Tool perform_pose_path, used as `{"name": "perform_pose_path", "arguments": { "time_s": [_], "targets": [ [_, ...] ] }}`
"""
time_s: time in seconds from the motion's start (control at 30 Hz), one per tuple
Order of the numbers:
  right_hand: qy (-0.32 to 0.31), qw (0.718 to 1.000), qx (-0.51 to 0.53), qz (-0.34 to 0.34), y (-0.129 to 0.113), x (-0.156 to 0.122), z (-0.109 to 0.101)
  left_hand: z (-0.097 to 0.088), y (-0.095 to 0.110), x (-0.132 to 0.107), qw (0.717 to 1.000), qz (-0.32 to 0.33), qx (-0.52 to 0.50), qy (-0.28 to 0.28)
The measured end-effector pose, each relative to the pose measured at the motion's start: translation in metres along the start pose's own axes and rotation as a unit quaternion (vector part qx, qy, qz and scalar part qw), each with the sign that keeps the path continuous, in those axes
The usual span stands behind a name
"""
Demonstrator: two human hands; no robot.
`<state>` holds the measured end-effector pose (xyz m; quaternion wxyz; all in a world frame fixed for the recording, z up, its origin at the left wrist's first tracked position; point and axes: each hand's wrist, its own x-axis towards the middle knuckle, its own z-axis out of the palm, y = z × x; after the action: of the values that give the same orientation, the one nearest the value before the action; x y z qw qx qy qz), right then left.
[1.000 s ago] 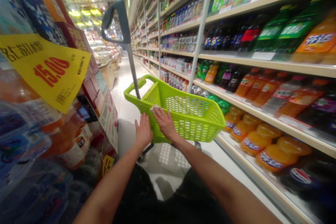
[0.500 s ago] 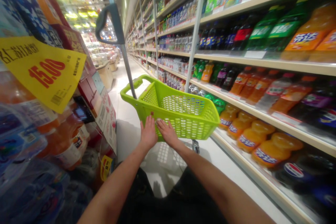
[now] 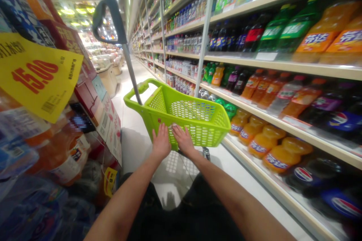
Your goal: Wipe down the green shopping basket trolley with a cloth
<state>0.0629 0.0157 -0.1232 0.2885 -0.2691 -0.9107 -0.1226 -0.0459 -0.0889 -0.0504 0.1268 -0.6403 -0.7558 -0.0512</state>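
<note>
Directly under the released, outstretched fingers of the left hand (image 3: 161,142), the green shopping cart (image 3: 195,121) seems braced while the right hand's (image 3: 183,140) fingers, just beside, hold a pale wad (image 3: 173,125) to its side.

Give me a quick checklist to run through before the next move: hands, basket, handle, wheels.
1. Left hand at the near side of the green basket, fingers extended: ok.
2. Right hand beside it, fingers at the same side: ok.
3. Small whitish scrap at the right fingertips, firmly held: cannot tell.
4. Small reddish mark on the basket side, uncovered by fingers: ok.
5. Gray pull handle raised, clear of both hands: ok.
6. Wheels all visible: not ok; one wheel shows clearly beneath the basket.
</note>
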Motion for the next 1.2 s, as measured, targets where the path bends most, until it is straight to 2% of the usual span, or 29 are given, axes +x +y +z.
{"name": "perform_pose_path", "arguments": {
  "time_s": [0.13,0.23,0.33,0.4,0.53,0.73,0.83,1.03,1.1,1.2],
  "targets": [
    [-0.022,1.000,0.004,-0.001,-0.004,-0.018,0.000,0.010,0.004,-0.002,1.000,0.008,0.002,-0.003],
    [0.031,0.999,0.002,0.007,0.000,-0.016,-0.012,0.008,0.009,0.004,1.000,0.007,-0.006,-0.009],
    [0.095,0.995,-0.007,0.041,0.014,-0.005,-0.025,0.000,0.015,0.013,1.000,0.003,-0.011,-0.011],
    [0.109,0.992,-0.015,0.057,0.026,-0.002,-0.029,-0.003,0.021,0.017,1.000,0.010,-0.014,-0.008],
    [0.072,0.996,-0.033,0.047,0.040,-0.015,-0.023,0.001,0.034,0.018,0.999,0.043,-0.017,-0.004],
    [-0.010,0.998,-0.039,0.040,0.037,-0.059,-0.006,0.015,0.047,0.010,0.996,0.080,-0.023,-0.010],
    [0.008,0.998,-0.040,0.040,0.037,-0.064,-0.012,0.015,0.051,0.011,0.996,0.085,-0.026,-0.012],
    [0.111,0.990,-0.054,0.064,0.047,-0.037,-0.040,0.006,0.059,0.025,0.997,0.077,-0.027,0.005],
    [0.109,0.990,-0.056,0.075,0.053,-0.035,-0.040,0.005,0.064,0.028,0.996,0.080,-0.027,0.009],
    [0.060,0.994,-0.046,0.075,0.060,-0.048,-0.030,0.010,0.073,0.028,0.995,0.097,-0.029,0.006]
  ]
}}
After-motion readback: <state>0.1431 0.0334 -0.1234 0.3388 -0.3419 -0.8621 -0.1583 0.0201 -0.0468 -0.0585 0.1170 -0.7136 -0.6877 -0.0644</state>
